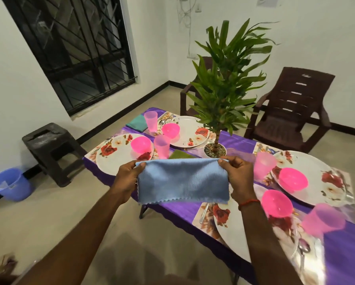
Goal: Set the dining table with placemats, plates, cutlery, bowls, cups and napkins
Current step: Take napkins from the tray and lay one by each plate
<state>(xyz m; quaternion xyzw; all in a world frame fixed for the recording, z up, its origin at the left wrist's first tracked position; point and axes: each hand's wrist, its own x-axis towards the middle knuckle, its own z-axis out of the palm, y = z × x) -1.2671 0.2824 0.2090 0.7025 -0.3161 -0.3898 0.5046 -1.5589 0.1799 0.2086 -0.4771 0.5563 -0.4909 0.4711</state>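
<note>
Holding a blue napkin (182, 182) stretched out in the air above the near edge of the table (238, 140), the person is pinching its two top corners. The left hand (127, 177) is gripping the left corner between thumb and curled fingers, and the right hand (237, 173) is pinching the right corner likewise. The napkin is hanging folded, its scalloped lower edge dangling free.

Behind it, a green napkin (180, 154) is lying just beside the potted plant (224, 83), and a teal napkin (137, 123) is lying at the far left corner. The near plate (232, 229) is sitting below the right hand, carrying a pink bowl (277, 202), with a pink cup (324, 221) beside it. The left plate (115, 159), far plate (190, 128) and right plate (316, 173) are sitting set the same way. A brown chair (292, 108) is standing beyond the table.
</note>
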